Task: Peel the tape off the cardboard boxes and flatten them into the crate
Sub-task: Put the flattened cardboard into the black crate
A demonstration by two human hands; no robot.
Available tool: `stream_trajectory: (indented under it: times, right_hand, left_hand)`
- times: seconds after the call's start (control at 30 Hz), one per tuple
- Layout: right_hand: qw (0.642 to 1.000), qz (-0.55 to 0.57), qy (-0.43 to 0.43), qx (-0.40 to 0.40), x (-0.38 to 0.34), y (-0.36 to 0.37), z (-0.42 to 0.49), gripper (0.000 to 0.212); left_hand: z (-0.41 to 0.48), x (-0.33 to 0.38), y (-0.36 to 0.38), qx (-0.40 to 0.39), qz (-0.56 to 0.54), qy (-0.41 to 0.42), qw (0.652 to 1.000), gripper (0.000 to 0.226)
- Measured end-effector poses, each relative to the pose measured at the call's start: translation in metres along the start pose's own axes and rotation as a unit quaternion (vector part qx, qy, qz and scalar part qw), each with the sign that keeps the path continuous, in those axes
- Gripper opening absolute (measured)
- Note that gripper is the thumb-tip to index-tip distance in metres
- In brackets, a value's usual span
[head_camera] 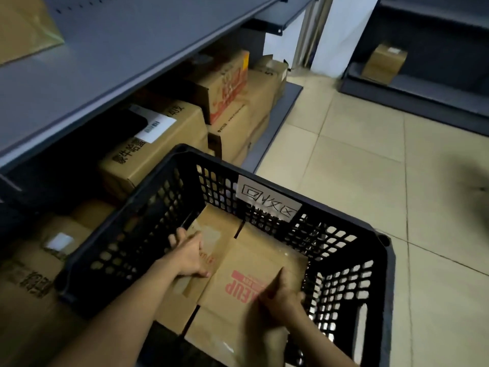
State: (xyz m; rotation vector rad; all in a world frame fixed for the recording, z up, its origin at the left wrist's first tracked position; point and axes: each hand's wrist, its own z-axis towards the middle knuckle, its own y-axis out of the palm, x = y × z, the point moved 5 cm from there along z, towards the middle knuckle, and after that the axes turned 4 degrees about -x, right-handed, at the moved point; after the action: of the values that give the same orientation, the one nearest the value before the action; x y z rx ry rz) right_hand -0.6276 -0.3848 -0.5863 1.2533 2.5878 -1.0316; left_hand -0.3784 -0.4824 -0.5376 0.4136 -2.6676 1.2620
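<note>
Flat, fingers straight, our left hand (189, 256) presses flattened cardboard (246, 260) inside the black crate (119, 247), lower centre; our right hand (281, 295) is blurred, grip unclear.

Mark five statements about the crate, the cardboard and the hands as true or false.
1. A flattened cardboard box lies inside the crate. True.
2. The crate is red. False: it is black.
3. The left hand rests on that box. True.
4. The white label is on the crate's near wall. False: it is on the far wall.
5. The shelves beside the crate hold only bottles. False: cardboard boxes stand there.
</note>
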Motion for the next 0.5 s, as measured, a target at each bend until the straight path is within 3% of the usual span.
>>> stream_trajectory:
  times: [0.3, 0.43, 0.5]
  right_hand:
    - [0.998, -0.027, 0.052, -0.028, 0.005, 0.018, 0.036, 0.099]
    - [0.990, -0.124, 0.057, -0.025, 0.005, 0.015, 0.041, 0.099]
    - [0.980, -0.190, 0.059, -0.005, 0.003, 0.011, 0.043, 0.089]
  left_hand:
    - [0.057, -0.008, 0.039, -0.041, 0.017, -0.041, 0.998, 0.062]
    - [0.065, -0.014, 0.056, -0.069, 0.032, -0.045, 0.996, 0.067]
    - [0.068, -0.013, 0.058, -0.074, 0.025, -0.043, 0.996, 0.065]
